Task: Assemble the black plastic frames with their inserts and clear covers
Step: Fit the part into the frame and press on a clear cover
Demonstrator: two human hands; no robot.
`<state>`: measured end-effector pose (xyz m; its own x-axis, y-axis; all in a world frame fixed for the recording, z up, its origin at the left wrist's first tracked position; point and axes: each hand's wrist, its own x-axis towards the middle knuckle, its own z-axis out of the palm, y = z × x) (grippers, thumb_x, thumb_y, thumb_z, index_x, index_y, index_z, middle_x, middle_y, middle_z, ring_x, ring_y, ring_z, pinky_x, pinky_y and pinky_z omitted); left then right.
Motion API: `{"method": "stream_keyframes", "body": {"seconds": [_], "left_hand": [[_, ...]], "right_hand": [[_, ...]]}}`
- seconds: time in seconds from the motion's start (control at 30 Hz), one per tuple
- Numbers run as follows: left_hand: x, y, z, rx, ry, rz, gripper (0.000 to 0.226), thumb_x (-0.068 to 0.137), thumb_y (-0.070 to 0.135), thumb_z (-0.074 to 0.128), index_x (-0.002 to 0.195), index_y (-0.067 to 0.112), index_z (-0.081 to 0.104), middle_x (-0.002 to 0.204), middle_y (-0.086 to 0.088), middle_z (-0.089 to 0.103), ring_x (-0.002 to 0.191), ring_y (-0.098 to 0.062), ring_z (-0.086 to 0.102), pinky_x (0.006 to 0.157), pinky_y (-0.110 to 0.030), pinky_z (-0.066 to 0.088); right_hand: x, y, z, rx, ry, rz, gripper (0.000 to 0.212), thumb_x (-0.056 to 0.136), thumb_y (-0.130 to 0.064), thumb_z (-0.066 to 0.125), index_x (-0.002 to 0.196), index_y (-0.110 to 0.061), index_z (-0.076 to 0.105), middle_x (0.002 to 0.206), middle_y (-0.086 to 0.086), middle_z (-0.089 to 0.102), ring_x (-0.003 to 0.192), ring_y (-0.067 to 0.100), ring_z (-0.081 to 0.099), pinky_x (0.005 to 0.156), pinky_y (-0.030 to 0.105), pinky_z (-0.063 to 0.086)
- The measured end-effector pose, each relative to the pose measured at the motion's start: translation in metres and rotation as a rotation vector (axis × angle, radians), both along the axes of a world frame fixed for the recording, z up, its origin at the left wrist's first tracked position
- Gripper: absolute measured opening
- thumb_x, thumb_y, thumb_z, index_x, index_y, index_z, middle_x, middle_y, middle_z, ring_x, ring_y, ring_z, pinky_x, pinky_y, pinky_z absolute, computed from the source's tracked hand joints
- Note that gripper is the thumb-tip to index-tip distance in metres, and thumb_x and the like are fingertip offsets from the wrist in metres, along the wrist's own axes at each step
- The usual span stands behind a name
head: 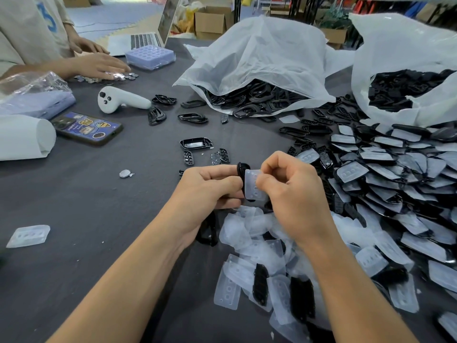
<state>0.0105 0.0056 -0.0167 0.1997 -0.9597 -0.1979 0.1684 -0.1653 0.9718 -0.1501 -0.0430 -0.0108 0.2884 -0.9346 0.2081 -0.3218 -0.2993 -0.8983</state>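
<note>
My left hand (210,191) grips a black plastic frame (242,168) held on edge above the table. My right hand (291,191) pinches a clear cover (252,184) against that frame's side. A second black frame (209,231) lies under my left palm, partly hidden. A heap of loose clear covers (259,246) with a few black inserts (261,283) lies just below my hands. Rows of assembled frames with covers (385,184) fill the table to the right.
Two white bags of black frames (259,97) (405,87) stand at the back. Loose frames and inserts (195,143) lie in the middle. A phone (86,128), a white controller (121,101), a lone cover (28,235) and another person's hands (99,64) are at left.
</note>
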Motion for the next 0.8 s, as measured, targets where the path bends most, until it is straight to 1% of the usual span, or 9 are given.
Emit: {"method": "stream_keyframes", "body": {"seconds": [0.17, 0.27, 0.37, 0.43, 0.53, 0.63, 0.7, 0.73, 0.8], "left_hand": [[0.0012, -0.0012, -0.0003, -0.006, 0.005, 0.061, 0.025, 0.093, 0.003, 0.070, 0.086, 0.020, 0.086, 0.084, -0.007, 0.078, 0.070, -0.012, 0.070, 0.072, -0.023, 0.062], [0.0006, -0.0025, 0.0002, -0.018, -0.016, 0.081, 0.030, 0.093, 0.001, 0.066, 0.082, 0.022, 0.086, 0.084, -0.009, 0.075, 0.073, -0.015, 0.064, 0.071, -0.023, 0.062], [-0.0003, -0.0033, 0.0004, -0.019, -0.018, 0.083, 0.029, 0.092, 0.001, 0.066, 0.081, 0.021, 0.086, 0.085, -0.010, 0.073, 0.077, -0.018, 0.062, 0.071, -0.024, 0.062], [-0.0002, -0.0030, -0.0002, -0.023, -0.017, 0.083, 0.029, 0.092, 0.003, 0.069, 0.078, 0.023, 0.085, 0.082, -0.007, 0.073, 0.076, -0.018, 0.062, 0.070, -0.023, 0.061], [0.0006, -0.0030, -0.0013, -0.020, -0.029, 0.071, 0.014, 0.092, 0.006, 0.074, 0.089, 0.015, 0.085, 0.088, -0.014, 0.077, 0.077, -0.019, 0.062, 0.073, -0.024, 0.061], [0.0013, -0.0037, -0.0034, -0.014, -0.051, 0.102, 0.011, 0.091, 0.005, 0.074, 0.095, 0.009, 0.083, 0.093, -0.017, 0.079, 0.078, -0.023, 0.064, 0.071, -0.025, 0.060], [0.0009, -0.0041, -0.0035, -0.023, -0.052, 0.132, 0.013, 0.090, 0.003, 0.074, 0.091, 0.012, 0.084, 0.090, -0.017, 0.080, 0.076, -0.024, 0.065, 0.068, -0.026, 0.060], [0.0006, -0.0042, -0.0033, -0.030, -0.052, 0.144, 0.017, 0.090, 0.002, 0.074, 0.088, 0.014, 0.085, 0.088, -0.015, 0.080, 0.075, -0.024, 0.066, 0.067, -0.026, 0.061], [0.0005, -0.0039, -0.0031, -0.045, -0.061, 0.151, 0.020, 0.089, 0.001, 0.074, 0.085, 0.017, 0.085, 0.086, -0.012, 0.081, 0.072, -0.020, 0.067, 0.065, -0.025, 0.060]], "right_hand": [[-0.0028, -0.0028, 0.0033, 0.057, -0.083, 0.117, 0.013, 0.081, -0.016, 0.065, 0.071, -0.020, 0.057, 0.058, -0.005, 0.053, 0.055, 0.009, 0.040, 0.055, 0.027, 0.035], [-0.0050, -0.0047, 0.0049, 0.077, -0.118, 0.167, 0.009, 0.078, -0.018, 0.065, 0.072, -0.018, 0.058, 0.060, -0.003, 0.053, 0.059, 0.015, 0.042, 0.059, 0.035, 0.037], [-0.0059, -0.0046, 0.0043, 0.064, -0.121, 0.190, 0.013, 0.083, -0.015, 0.068, 0.074, -0.018, 0.059, 0.060, -0.004, 0.056, 0.058, 0.015, 0.044, 0.058, 0.036, 0.038], [-0.0053, -0.0035, 0.0042, 0.057, -0.109, 0.185, 0.011, 0.082, -0.019, 0.068, 0.075, -0.020, 0.061, 0.061, -0.003, 0.060, 0.058, 0.015, 0.047, 0.057, 0.036, 0.041], [-0.0044, -0.0019, 0.0042, 0.034, -0.089, 0.168, 0.010, 0.080, -0.027, 0.069, 0.075, -0.021, 0.063, 0.064, -0.002, 0.066, 0.058, 0.018, 0.052, 0.057, 0.034, 0.045], [-0.0034, -0.0003, 0.0042, 0.016, -0.096, 0.145, 0.010, 0.079, -0.027, 0.070, 0.075, -0.020, 0.064, 0.070, 0.001, 0.071, 0.062, 0.029, 0.059, 0.058, 0.037, 0.048], [-0.0025, -0.0006, 0.0040, 0.020, -0.124, 0.112, 0.008, 0.078, -0.024, 0.071, 0.074, -0.020, 0.066, 0.069, -0.001, 0.071, 0.059, 0.020, 0.059, 0.055, 0.032, 0.046], [-0.0022, -0.0010, 0.0040, 0.028, -0.138, 0.094, 0.006, 0.078, -0.021, 0.071, 0.073, -0.020, 0.066, 0.070, -0.003, 0.071, 0.058, 0.012, 0.058, 0.056, 0.028, 0.045], [-0.0019, -0.0016, 0.0039, 0.052, -0.152, 0.069, 0.007, 0.076, -0.019, 0.072, 0.071, -0.021, 0.069, 0.079, -0.008, 0.075, 0.063, 0.005, 0.061, 0.062, 0.021, 0.048]]}}
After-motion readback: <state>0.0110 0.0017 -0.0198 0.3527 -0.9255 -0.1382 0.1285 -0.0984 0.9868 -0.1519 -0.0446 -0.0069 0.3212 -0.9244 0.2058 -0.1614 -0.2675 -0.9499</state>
